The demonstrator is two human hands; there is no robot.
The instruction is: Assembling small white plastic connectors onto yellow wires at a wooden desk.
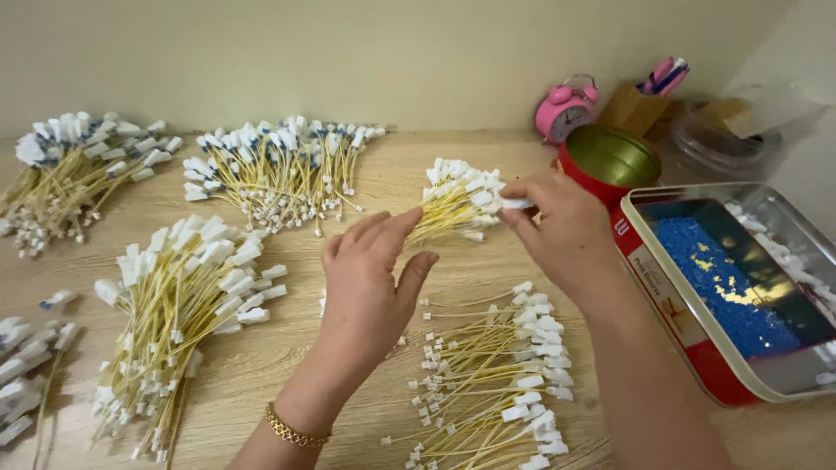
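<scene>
Yellow cable bundle (457, 204), white connectors at each end, lies mid-worktop (287, 365). Our right hand (562, 231) is pinched shut on one white connector (514, 203) at the bundle's far edge; our left hand (370, 283) rests w/ fingers spread & loose, tips touching the wire ends, gripping nothing. Risks, as we judge: a tug could fan the bundle into the loose cable pile (492, 383) just below; the red tin (610, 165) stands near our right wrist & could tip.
</scene>
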